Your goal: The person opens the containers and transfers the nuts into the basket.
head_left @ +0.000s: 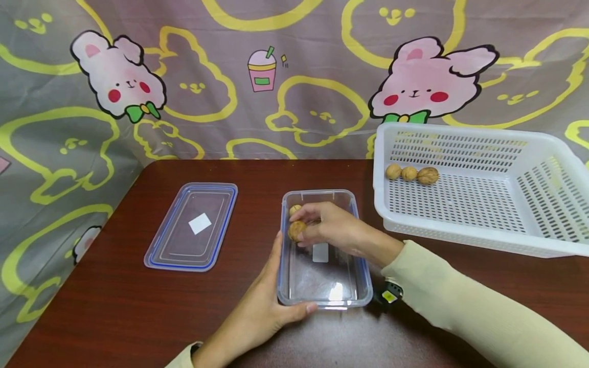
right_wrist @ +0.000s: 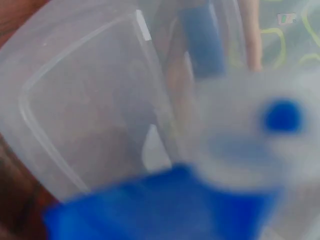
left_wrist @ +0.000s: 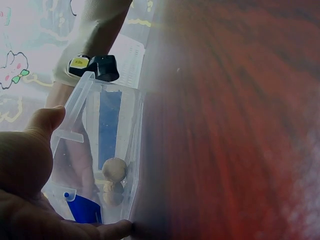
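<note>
A clear plastic food container (head_left: 363, 271) stands on the table in front of me. My left hand (head_left: 257, 301) grips its near left corner, thumb over the near rim and fingers along the left wall. Reaching inside, my right hand (head_left: 329, 225) has a walnut (head_left: 296, 231) between thumb and fingers at the left wall. Just beyond it lies another walnut (head_left: 295, 209), partly hidden by the fingers. The left wrist view shows both walnuts (left_wrist: 114, 170) low through the wall. The right wrist view is blurred, with container plastic and a blue part (right_wrist: 140, 210) up close.
A clear lid (head_left: 177, 235) with a blue seal lies flat at left. At right stands a white perforated basket (head_left: 460, 225), with several walnuts (head_left: 409, 174) along its far left side. A patterned curtain (head_left: 294, 61) hangs behind the table.
</note>
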The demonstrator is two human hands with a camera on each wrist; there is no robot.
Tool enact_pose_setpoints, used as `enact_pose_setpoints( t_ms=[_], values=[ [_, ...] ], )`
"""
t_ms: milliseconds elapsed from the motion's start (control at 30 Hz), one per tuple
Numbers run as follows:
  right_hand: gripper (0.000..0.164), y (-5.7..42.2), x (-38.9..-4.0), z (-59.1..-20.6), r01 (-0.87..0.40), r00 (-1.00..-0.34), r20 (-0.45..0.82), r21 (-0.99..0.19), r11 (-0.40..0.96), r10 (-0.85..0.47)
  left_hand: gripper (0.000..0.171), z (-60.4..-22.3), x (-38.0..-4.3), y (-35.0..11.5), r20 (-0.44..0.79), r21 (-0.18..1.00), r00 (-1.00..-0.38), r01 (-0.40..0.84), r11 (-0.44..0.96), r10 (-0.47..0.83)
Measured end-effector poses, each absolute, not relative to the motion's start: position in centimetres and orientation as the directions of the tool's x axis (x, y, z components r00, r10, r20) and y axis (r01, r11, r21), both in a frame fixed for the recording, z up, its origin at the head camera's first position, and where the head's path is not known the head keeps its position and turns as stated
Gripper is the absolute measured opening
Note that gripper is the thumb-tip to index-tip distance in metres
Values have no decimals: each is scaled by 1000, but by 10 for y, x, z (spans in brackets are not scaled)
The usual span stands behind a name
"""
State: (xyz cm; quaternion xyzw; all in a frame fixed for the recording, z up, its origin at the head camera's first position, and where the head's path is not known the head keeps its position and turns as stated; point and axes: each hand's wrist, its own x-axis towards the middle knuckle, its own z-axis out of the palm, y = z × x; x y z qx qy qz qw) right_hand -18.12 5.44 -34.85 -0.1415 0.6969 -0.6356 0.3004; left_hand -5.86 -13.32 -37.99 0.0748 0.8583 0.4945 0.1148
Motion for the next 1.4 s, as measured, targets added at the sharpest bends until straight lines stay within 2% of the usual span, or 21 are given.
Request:
enact_pose_setpoints(
  t_ms=[200, 633, 833, 1033, 1233, 1400],
  values=[
    [45, 66, -183, -334, 165, -791, -215, -977, 139, -573, 137, -380, -59, -133, -115, 872, -963, 20, 488, 245],
    [43, 112, -188, -294, 8, -842, -146, -966, 259, -519, 139, -380, -60, -132, -109, 884, -963, 19, 467, 245],
    [43, 139, -194, -274, 28, -864, -134, -975, 219, -486, 139, -380, -58, -132, -114, 878, -967, 10, 478, 229],
    [35, 174, -210, -263, 44, -870, -106, -989, 139, -482, 137, -381, -57, -132, -121, 875, -967, 3, 484, 225],
    [36, 204, -230, -257, 63, -870, -82, -996, 55, -487, 137, -381, -57, -132, -119, 876, -966, 6, 483, 228],
    [37, 227, -246, -260, 25, -870, -48, -998, 52, -490, 138, -380, -58, -131, -123, 878, -966, 0, 479, 226]
  ],
)
